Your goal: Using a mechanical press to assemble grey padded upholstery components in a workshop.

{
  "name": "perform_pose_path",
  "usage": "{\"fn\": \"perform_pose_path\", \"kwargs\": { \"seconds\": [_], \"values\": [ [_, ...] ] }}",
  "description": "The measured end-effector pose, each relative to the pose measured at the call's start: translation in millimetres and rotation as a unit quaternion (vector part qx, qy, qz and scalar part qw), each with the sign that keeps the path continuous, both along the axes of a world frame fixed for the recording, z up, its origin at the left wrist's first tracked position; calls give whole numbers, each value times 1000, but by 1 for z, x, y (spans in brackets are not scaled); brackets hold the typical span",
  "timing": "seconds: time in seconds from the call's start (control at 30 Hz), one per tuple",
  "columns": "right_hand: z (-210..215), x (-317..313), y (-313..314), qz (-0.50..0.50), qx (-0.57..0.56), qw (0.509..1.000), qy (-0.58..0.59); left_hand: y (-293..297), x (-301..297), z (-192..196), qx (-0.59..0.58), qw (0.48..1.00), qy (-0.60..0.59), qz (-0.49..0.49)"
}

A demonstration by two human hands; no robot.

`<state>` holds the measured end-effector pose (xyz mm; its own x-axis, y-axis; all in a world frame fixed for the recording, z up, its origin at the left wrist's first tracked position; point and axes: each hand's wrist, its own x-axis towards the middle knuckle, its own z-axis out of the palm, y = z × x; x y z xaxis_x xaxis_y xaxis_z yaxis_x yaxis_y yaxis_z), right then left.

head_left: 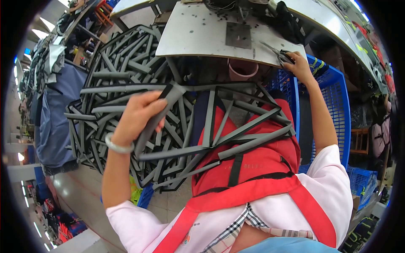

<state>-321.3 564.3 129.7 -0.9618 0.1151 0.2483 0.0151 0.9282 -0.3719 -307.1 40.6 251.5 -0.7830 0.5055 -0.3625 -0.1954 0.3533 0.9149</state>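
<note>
My left hand (145, 109) is closed on a grey strip with black edging (173, 95), raised over a large heap of similar strips (126, 63). From it, a chain of joined strips (247, 131) runs in zigzags across my lap, over a red apron (253, 166). Out to the right, at the front edge of a white table (194, 36), my right hand (300, 67) grips a pair of scissors (283, 55) by the dark handles. Their blades point left across the tabletop. The fingers of my left hand look slightly blurred.
A sewing machine (247, 9) stands at the table's far side, and dark scraps dot the top. Below the table is a pink bucket (242, 69). Blue plastic crates (337, 105) stand close on my right. Draped blue cloth (59, 118) hangs at the far left.
</note>
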Motion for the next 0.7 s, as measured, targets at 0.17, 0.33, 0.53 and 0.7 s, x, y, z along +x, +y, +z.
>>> {"fn": "perform_pose_path", "kwargs": {
  "seconds": [0.17,0.33,0.53,0.7],
  "values": [
    [-2,-17,0,-43,13,990,136,93,-60,28,-90,959,260,-64],
    [-33,-28,-13,-11,-19,972,233,162,-125,-18,-88,870,482,-63],
    [-31,-26,-17,-41,20,970,239,196,-171,-40,-48,899,434,-26],
    [-34,-25,-17,-57,22,971,229,204,-184,-41,-82,922,377,-26]
  ]
}}
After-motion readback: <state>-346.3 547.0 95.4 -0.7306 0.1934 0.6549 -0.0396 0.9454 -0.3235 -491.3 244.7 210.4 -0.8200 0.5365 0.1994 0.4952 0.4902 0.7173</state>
